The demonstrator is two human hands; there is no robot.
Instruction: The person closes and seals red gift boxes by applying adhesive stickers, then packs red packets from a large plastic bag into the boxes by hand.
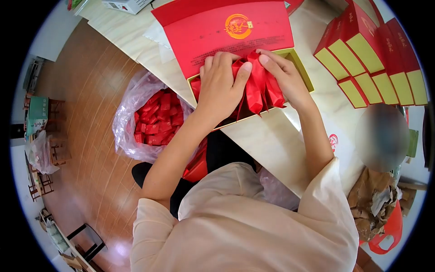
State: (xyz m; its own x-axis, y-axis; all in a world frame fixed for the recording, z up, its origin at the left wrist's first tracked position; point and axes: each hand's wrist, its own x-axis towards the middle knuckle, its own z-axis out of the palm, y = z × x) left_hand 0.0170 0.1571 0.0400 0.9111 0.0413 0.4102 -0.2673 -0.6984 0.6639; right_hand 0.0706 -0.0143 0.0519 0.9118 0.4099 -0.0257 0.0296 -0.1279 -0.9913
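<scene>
An open gift box (pixel 297 61) with a yellow inside and a raised red lid (pixel 204 31) lies on the table before me. Shiny red foil packets (pixel 256 90) stand bunched together over the box, some tilted past its near rim. From the left, my left hand (pixel 220 81) curls its fingers around the bunch, thumb against it. My right hand (pixel 286 80) grips the packets from the right, thumb and fingers at their top. Parts of the packets and most fingertips are hidden.
Several closed red and yellow boxes (pixel 369 54) are stacked on the right of the marble-patterned table (pixel 281 145). A clear plastic bag (pixel 122 120) full of red packets (pixel 158 120) sits at the left below the table edge. Crumpled brown paper (pixel 371 199) lies at the right.
</scene>
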